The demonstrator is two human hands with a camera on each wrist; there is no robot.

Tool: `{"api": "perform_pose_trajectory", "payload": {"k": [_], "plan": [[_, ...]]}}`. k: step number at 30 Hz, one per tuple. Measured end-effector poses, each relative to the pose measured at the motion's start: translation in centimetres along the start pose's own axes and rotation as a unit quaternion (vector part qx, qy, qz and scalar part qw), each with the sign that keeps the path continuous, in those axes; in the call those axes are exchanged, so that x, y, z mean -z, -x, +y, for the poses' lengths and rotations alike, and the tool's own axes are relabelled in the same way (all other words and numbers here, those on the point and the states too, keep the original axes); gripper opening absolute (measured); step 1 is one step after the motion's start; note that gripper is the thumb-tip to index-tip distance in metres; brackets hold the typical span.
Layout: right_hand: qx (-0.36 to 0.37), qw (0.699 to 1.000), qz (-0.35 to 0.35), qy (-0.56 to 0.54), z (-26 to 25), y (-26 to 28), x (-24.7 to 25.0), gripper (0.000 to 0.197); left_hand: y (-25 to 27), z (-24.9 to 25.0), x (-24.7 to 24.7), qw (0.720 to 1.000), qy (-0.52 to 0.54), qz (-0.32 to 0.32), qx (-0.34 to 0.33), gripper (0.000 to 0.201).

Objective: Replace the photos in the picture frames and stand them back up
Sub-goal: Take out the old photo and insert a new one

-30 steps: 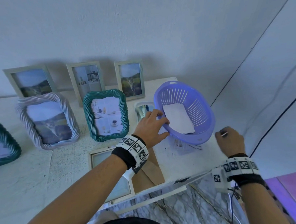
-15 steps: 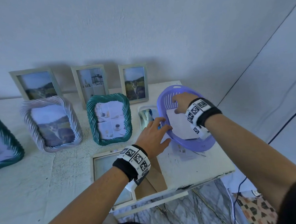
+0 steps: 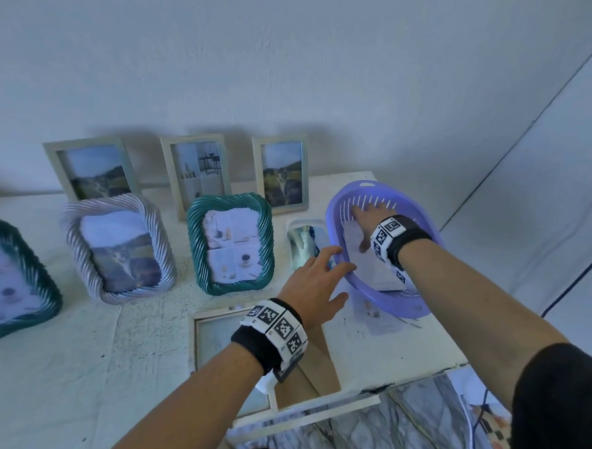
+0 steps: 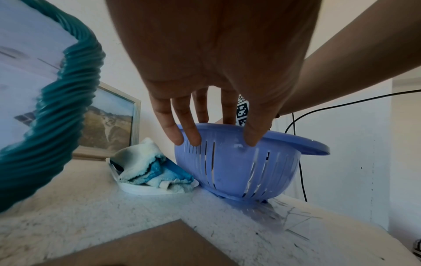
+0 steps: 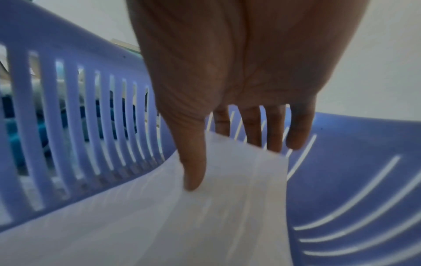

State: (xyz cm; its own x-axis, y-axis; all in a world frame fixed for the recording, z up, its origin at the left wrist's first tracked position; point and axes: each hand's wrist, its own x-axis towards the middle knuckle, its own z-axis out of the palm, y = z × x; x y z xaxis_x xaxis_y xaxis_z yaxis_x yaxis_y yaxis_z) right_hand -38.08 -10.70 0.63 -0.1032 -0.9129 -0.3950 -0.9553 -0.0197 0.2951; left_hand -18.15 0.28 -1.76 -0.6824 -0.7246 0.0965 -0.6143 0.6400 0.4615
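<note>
A purple slotted basket [image 3: 425,300] stands at the table's right end, with white photo paper [image 3: 375,268] lying inside. My right hand [image 3: 360,228] reaches into it. In the right wrist view the thumb [image 5: 193,176] presses on top of the paper [image 5: 159,216] while the fingers [image 5: 252,129] go behind its raised far edge, pinching it. My left hand [image 3: 324,274] is open, its straight fingers [image 4: 189,133] resting on the basket's near-left rim and wall [image 4: 239,165]. An opened pale frame [image 3: 214,335] lies flat under my left wrist, its brown backing [image 3: 316,371] beside it.
Three pale frames [image 3: 199,171] stand against the wall. In front stand a lilac twisted frame [image 3: 117,247] and teal ones [image 3: 232,243], [image 3: 13,280]. A white dish with a blue cloth [image 4: 150,171] sits left of the basket. The table edge [image 3: 398,380] is near.
My right hand rose from the table's front right corner and went into the basket onto the paper. My left hand stayed at the basket's rim, its fingers now straighter.
</note>
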Motion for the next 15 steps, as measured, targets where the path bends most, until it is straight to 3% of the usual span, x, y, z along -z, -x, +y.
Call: {"api": "perform_pose_trajectory", "payload": {"k": [3,6,10,15], "plan": [[-0.011,0.999,0.045,-0.009,0.1,0.8,1.0,0.063,0.0,0.0,0.4,1.0,0.006,-0.014,0.006,0.051],[0.008,0.996,0.073,-0.057,0.8,2.2,2.5,0.035,0.4,0.0,1.0,0.999,0.036,0.017,-0.001,0.049],[0.014,0.971,0.168,-0.168,2.7,5.0,5.2,0.032,1.3,-0.3,2.3,0.988,0.129,0.09,0.014,0.038],[0.074,0.918,0.331,-0.205,2.9,10.3,8.6,0.029,2.5,-0.5,4.9,0.959,0.212,0.186,0.035,0.028]]}}
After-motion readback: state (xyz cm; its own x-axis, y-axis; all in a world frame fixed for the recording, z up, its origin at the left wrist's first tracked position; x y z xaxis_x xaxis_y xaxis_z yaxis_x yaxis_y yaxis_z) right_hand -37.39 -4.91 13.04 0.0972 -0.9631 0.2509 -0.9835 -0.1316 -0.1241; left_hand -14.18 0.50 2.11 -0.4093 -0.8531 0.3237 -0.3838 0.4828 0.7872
